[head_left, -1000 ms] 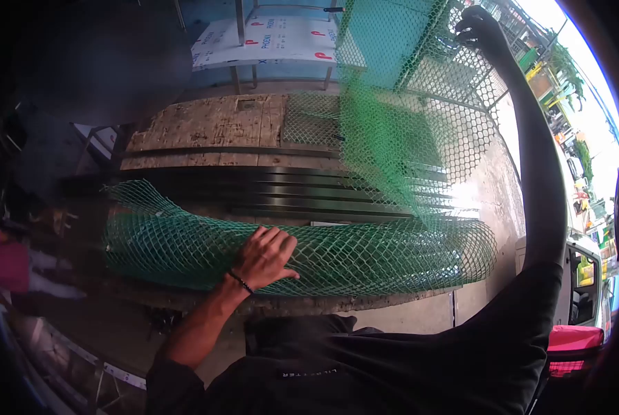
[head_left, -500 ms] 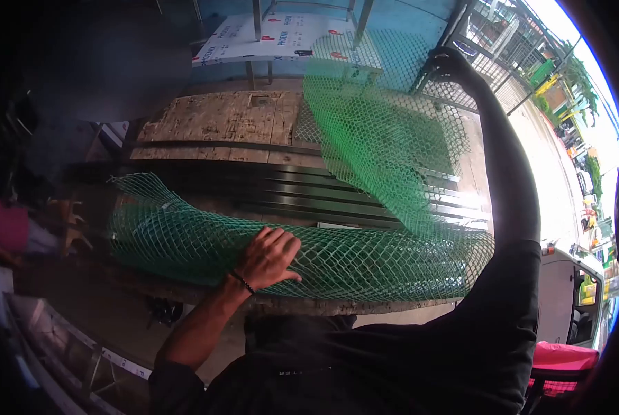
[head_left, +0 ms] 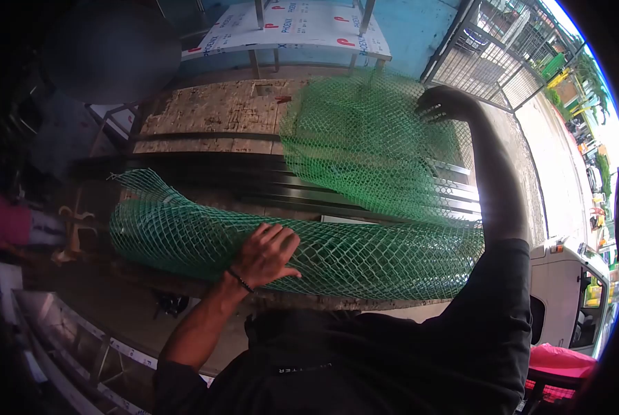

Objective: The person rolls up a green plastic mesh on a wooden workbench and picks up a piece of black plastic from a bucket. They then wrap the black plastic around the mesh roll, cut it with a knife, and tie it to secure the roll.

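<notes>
A roll of green diamond-mesh netting (head_left: 365,259) lies across the near side of the wooden bench. My left hand (head_left: 268,252), a dark beaded bracelet on its wrist, presses on the roll with fingers bent over the mesh and the thumb out to the side. From the right half of the roll a loose flap of the same netting (head_left: 365,138) spreads away over the bench. My right hand (head_left: 448,104) is at the flap's far right edge, fingers apart and close against the mesh. Whether its fingertips hook into the netting is hard to see.
Dark metal bars (head_left: 254,169) lie along the wooden bench (head_left: 212,107) beyond the roll. Behind stands a rack with a white printed sheet (head_left: 302,24). A person in a pink top (head_left: 8,221) is at far left. A white vehicle (head_left: 558,290) stands at right.
My right hand has come down and nearer, and the netting flap has sunk and spread over the bench. My left hand stays on the roll. The view has shifted slightly.
</notes>
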`<state>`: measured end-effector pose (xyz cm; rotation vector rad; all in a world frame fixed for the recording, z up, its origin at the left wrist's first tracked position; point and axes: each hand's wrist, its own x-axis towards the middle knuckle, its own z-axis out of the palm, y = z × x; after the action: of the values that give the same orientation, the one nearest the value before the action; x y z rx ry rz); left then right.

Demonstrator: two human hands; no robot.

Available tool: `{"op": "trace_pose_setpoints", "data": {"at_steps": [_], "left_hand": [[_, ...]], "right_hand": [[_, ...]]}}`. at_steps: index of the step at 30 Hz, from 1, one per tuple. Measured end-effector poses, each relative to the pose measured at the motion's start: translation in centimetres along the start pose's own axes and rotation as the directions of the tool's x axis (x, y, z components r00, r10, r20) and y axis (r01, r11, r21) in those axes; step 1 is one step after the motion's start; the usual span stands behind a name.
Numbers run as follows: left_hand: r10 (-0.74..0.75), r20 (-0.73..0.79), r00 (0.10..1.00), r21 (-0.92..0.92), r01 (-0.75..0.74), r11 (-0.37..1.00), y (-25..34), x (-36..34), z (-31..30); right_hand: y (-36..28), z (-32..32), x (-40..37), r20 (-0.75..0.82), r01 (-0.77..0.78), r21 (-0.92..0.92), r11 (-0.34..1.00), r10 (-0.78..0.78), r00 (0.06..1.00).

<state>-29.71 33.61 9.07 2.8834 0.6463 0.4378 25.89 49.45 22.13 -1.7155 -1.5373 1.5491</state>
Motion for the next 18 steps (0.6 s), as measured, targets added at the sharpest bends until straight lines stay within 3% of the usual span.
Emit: {"op": "trace_pose_setpoints", "data": {"at_steps": [1,3,4,5,6,7,9,11,13,15,16,17,18], "left_hand": [[0.005,-0.015,1.000,0.010,-0.005,1.000,0.0,-0.1,0.1],[0.003,-0.004,1.000,0.016,-0.003,1.000,0.0,-0.2,0.1],[0.005,0.006,1.000,0.023,-0.005,1.000,0.1,-0.4,0.1],[0.005,0.007,1.000,0.025,-0.005,1.000,0.1,-0.4,0.1],[0.008,-0.008,1.000,0.034,-0.008,0.999,0.2,-0.4,0.1],[0.012,-0.021,1.000,0.041,-0.011,0.999,0.2,-0.4,0.1],[0.008,-0.025,1.000,0.030,-0.007,1.000,0.2,-0.4,0.0],[0.004,-0.032,0.999,0.019,-0.004,1.000,0.2,-0.3,0.0],[-0.006,-0.027,1.000,0.006,0.006,1.000,0.3,-0.4,0.1],[-0.013,-0.027,1.000,0.002,0.013,1.000,0.3,-0.4,0.3],[-0.021,-0.029,0.999,-0.002,0.021,1.000,0.3,-0.5,0.4],[-0.033,-0.022,0.999,-0.005,0.033,0.999,0.4,-0.6,0.3],[-0.033,-0.007,0.999,-0.007,0.033,0.999,0.4,-0.6,0.2]], "right_hand": [[1.1,0.1,-0.2,-0.077,-0.075,0.127,0.989,0.085,0.993],[3.5,0.5,0.1,-0.251,-0.168,0.046,0.985,0.174,0.952],[5.7,0.6,0.3,-0.260,-0.074,-0.284,0.956,-0.003,0.966],[7.3,0.3,0.6,-0.259,-0.071,-0.283,0.956,-0.005,0.966],[8.3,0.3,0.7,-0.255,-0.075,0.071,0.995,0.090,0.963],[9.1,0.3,0.9,-0.216,-0.076,0.417,0.906,0.180,0.960],[9.8,0.8,0.8,-0.178,-0.130,0.492,0.861,0.246,0.953],[9.5,2.2,0.4,-0.348,-0.256,0.292,0.921,0.352,0.869],[12.3,0.9,0.1,-0.277,-0.230,0.259,0.938,0.301,0.913],[14.6,0.2,0.8,-0.153,0.137,0.171,0.976,-0.110,0.982],[13.0,1.0,0.2,-0.144,0.132,0.174,0.976,-0.107,0.984],[11.2,1.6,-0.8,-0.265,-0.035,0.278,0.960,0.112,0.958],[10.1,2.6,-1.4,-0.354,-0.181,0.395,0.900,0.332,0.874]]}}
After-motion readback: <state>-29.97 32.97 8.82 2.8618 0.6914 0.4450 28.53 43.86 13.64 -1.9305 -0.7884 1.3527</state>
